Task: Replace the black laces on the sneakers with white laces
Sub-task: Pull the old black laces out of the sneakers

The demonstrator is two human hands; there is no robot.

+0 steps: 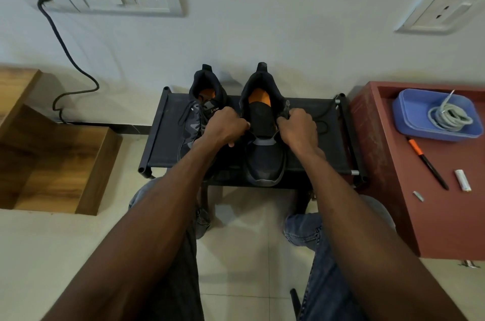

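Both my hands grip the right-hand black mesh sneaker point(265, 163) on the low black fabric rack point(162, 132) — left hand point(224, 126) curled on its left eyelet edge, right hand point(299, 128) on its right. The coiled white laces point(450, 114) lie in the blue plastic tray point(409, 113) — well apart, to my right.

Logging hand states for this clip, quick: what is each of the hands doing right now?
Left hand: curled, gripping the left side of the right sneaker at its opening.
Right hand: curled, gripping the same sneaker's right side.
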